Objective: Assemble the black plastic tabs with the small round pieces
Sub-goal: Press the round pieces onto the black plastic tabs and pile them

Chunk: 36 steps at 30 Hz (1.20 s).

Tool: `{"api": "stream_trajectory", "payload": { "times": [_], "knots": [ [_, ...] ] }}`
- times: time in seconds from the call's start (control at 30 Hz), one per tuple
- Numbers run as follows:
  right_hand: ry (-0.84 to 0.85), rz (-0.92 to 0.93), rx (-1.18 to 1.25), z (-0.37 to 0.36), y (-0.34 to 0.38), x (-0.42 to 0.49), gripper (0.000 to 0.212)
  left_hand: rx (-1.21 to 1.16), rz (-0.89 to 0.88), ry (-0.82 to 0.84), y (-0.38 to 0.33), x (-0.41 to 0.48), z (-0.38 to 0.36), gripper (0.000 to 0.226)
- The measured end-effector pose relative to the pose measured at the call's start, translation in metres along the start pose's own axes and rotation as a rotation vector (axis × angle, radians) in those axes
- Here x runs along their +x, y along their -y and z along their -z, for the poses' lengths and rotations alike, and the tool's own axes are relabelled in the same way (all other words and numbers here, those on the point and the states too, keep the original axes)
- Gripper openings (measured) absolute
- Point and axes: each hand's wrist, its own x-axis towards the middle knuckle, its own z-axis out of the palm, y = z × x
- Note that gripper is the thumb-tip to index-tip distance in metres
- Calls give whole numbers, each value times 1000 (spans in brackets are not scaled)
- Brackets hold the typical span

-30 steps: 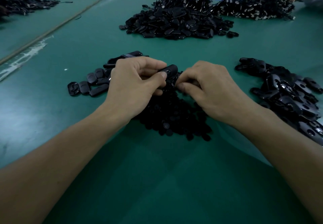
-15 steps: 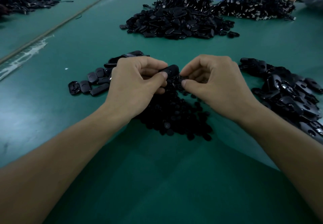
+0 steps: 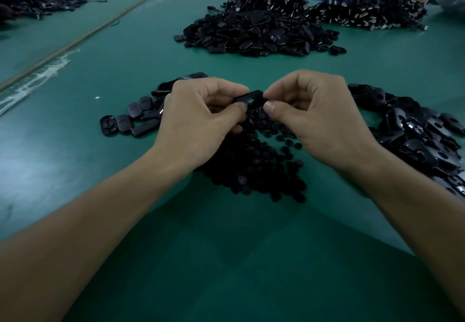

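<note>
Head view: green tabletop (image 3: 226, 258) gives room near me, between my forearms, and leftward as far as a seam (image 3: 75, 42). Far heap (image 3: 254, 32) lies well apart. Left hand (image 3: 198, 120) pinches black tab (image 3: 251, 96) just above the pile of small round pieces (image 3: 254, 168). Right hand (image 3: 319, 120), fingers curled, pinches the tab's right end; a round piece between its fingertips, cannot tell. Tab flat, glossy, rounded oblong. Loose tabs (image 3: 133, 120) just beside left hand; right-side tab pile (image 3: 415, 133) near right hand.

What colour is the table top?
Green, seen clearly in the head view: the table top.
</note>
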Motion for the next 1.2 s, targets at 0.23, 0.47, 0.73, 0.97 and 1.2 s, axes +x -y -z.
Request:
{"api": "stream_trajectory", "payload": {
  "times": [0.23,0.47,0.73,0.97,1.2],
  "knots": [
    [-34,78,-90,-4,8,-2,20,63,-68,25,-1,-1,-2,20],
    [-110,75,-151,-8,10,-4,25,58,-72,40,-4,-3,-3,21],
    [-101,47,-110,-7,11,-3,25,23,-56,47,-6,-4,-4,22],
    [-130,31,-102,-8,11,-4,29,15,-57,76,-3,-4,-4,19],
    [-185,55,-173,-16,12,-8,37,279,-177,-15,-1,-7,-8,16]
  ]
}}
